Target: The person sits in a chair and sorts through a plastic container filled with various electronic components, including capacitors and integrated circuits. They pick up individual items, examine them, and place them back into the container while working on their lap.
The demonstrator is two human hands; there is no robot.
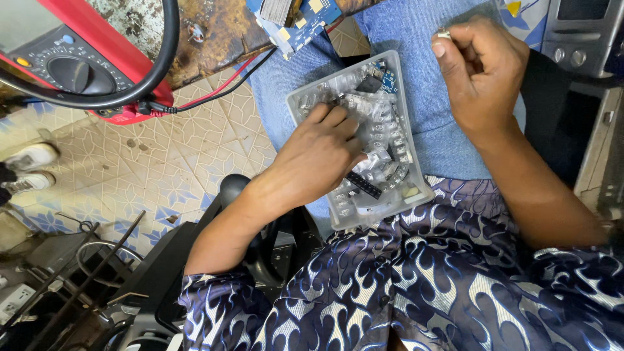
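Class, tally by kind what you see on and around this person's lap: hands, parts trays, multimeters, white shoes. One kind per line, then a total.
Hands: 2, left hand and right hand
Clear parts tray: 1
Red multimeter: 1
White shoes: 2
Total: 6

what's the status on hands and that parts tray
Left hand fingers down in clear tray on lap, touching bagged parts. Right hand closed, pinching a small silvery bit. Nothing in the way.
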